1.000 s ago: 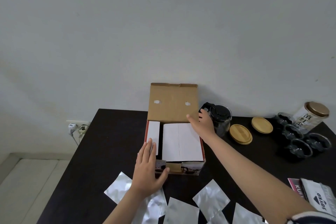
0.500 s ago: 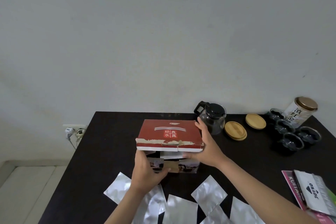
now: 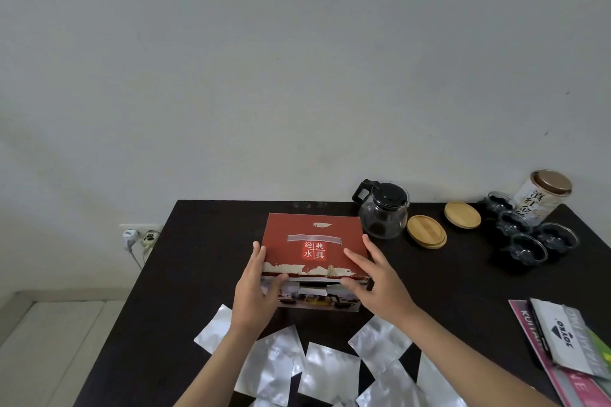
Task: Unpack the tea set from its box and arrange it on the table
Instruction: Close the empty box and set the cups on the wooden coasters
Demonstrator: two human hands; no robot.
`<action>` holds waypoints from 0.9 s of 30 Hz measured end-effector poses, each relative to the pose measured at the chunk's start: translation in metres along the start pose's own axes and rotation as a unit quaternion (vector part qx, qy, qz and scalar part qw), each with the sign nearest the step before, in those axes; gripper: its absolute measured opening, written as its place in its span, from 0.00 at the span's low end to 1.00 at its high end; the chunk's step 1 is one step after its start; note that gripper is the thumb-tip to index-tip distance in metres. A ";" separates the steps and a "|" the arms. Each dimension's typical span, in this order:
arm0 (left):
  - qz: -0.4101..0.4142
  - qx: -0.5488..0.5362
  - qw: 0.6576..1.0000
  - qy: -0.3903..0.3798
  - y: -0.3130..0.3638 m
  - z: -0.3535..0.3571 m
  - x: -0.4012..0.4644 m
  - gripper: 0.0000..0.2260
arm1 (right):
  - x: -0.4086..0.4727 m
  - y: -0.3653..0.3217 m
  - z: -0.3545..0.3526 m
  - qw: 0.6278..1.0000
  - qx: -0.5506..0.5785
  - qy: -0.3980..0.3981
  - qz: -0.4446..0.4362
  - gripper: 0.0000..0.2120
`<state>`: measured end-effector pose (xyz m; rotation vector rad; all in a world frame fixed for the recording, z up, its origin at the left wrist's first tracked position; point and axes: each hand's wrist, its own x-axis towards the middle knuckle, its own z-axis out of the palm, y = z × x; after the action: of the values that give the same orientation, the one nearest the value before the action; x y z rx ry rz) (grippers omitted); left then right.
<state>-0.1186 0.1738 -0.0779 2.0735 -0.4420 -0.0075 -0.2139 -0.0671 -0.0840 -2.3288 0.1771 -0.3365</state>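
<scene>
The red tea set box (image 3: 314,241) lies in the middle of the dark table (image 3: 205,258), its lid down. My left hand (image 3: 258,287) grips the box's front left corner, thumb on the front face. My right hand (image 3: 373,274) rests on the lid's front right corner with fingers spread over the top and thumb at the front edge. A glass teapot (image 3: 383,211) with a black lid and handle stands behind the box to the right. Two round wooden lids (image 3: 426,231) lie beside it. Several small glass cups (image 3: 529,241) stand at the far right.
A tea canister (image 3: 542,198) with a gold lid stands at the back right corner. Several silver foil pouches (image 3: 327,373) lie along the near edge. Printed packets (image 3: 568,347) lie at the right edge. A wall socket (image 3: 139,238) with plugs is left of the table.
The box lid stood open one second ago; my right hand has swung it down and it now lies shut. My left hand moved from the box's rim to its front left corner.
</scene>
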 end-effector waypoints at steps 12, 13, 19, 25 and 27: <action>0.008 0.039 0.999 -0.008 -0.004 0.002 0.002 0.31 | -0.007 0.000 0.020 0.999 -0.006 0.038 -0.009 0.35; 0.008 0.045 0.999 -0.019 -0.006 0.002 0.001 0.31 | -0.008 0.001 0.022 0.999 -0.013 0.040 -0.009 0.36; 0.036 0.139 0.986 -0.083 -0.028 0.004 -0.004 0.36 | -0.017 0.011 0.036 0.986 -0.159 0.043 -0.013 0.32; 0.105 0.303 0.947 -0.033 -0.028 0.004 0.002 0.26 | -0.025 -0.005 0.050 0.962 -0.173 0.141 -0.156 0.23; 0.169 0.312 0.934 -0.046 -0.028 0.003 0.002 0.22 | -0.031 -0.009 0.058 0.949 -0.173 0.155 -0.212 0.18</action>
<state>-0.1085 0.1833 -0.1022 2.5911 -0.9536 0.2746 -0.2260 -0.0149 -0.1222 -2.6390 -0.1293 -0.9563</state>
